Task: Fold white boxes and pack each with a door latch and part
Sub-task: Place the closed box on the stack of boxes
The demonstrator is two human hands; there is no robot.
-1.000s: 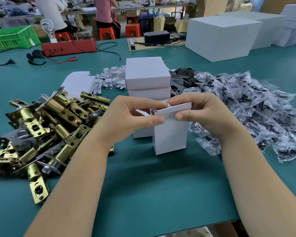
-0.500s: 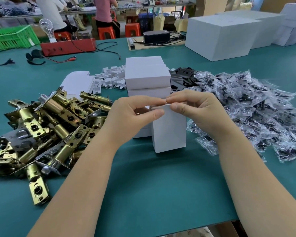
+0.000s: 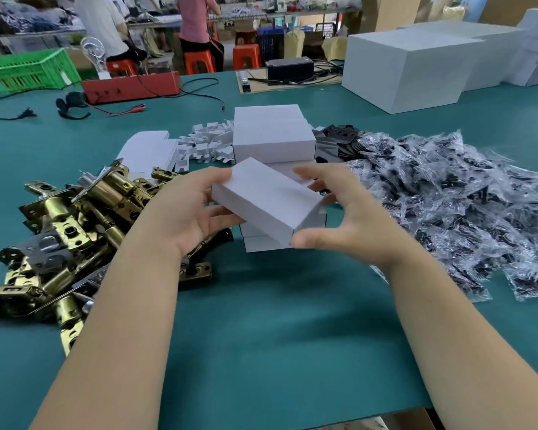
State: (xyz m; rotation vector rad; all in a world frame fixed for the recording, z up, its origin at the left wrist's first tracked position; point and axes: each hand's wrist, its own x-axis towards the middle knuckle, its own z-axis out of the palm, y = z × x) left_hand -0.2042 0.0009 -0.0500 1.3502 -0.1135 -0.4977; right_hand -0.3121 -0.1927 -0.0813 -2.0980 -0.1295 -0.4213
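Broadly, the teal desk (image 3: pixel 261 336) fills the view, its near edge running along the bottom right, and a wide bare stretch lies between the forearms and that edge. At the far right stand two large white cartons (image 3: pixel 407 66), side by side. On the right spreads a heap of clear bagged parts (image 3: pixel 448 206), too many to count; on the left lies a pile of brass door latches (image 3: pixel 75 218), likewise beyond counting. Between the two heaps rises a stack of closed white boxes (image 3: pixel 272 138), perhaps four or five, though the lower ones are partly hidden. Flat unfolded box blanks (image 3: pixel 146 153) and small white inserts (image 3: pixel 205 144) lie behind the latches. One closed white box (image 3: pixel 267 200) is held tilted above the desk, just in front of the stack. The left hand (image 3: pixel 187 212) grips its far end, fingers curled under and thumb on top. The right hand (image 3: pixel 348 218) is spread wide around its near end, thumb touching the lower corner.
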